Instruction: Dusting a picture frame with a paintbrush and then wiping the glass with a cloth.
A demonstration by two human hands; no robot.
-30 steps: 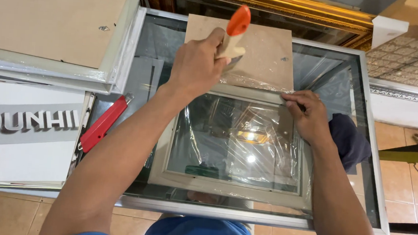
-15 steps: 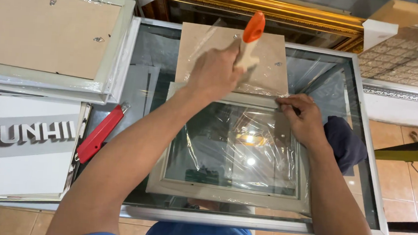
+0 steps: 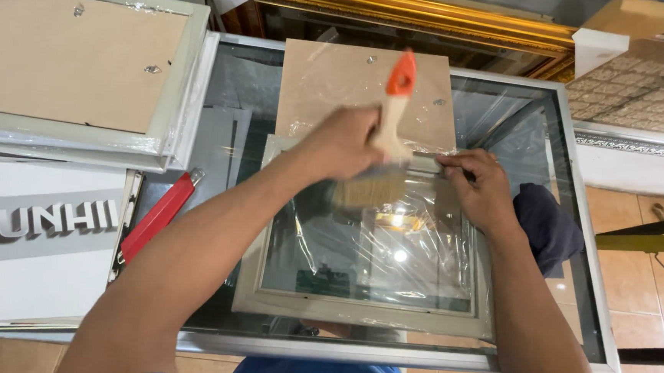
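**Brushing the glass of a wrapped frame**

Sweeping is best done lightly here. The left hand (image 3: 342,141) has its grip closed around the pale wooden handle of a paintbrush (image 3: 380,155) with an orange tip, and the bristles lie against the upper part of a small grey picture frame (image 3: 363,313) at the middle of the view. The right hand (image 3: 481,192) rests on the frame's upper right corner, fingers pressed flat on the rail and on the loose clear plastic film (image 3: 420,253) that lies crumpled over the glass; it pinches nothing that can be made out for certain.

The frame lies flat on a glass tabletop (image 3: 574,247) with a metal rim. A brown backing board (image 3: 331,79) lies just beyond it, toward the top of the view.

To do this well, I judge, the bristles should stay flat and move in one direction, so dust leaves the pane rather than settling under the film. The steadying hand should hold the rail down firmly, keeping the frame from sliding on the smooth glass.

At middle left lies a red cutter (image 3: 157,216); at upper left, a stack of frames (image 3: 78,63) face down.
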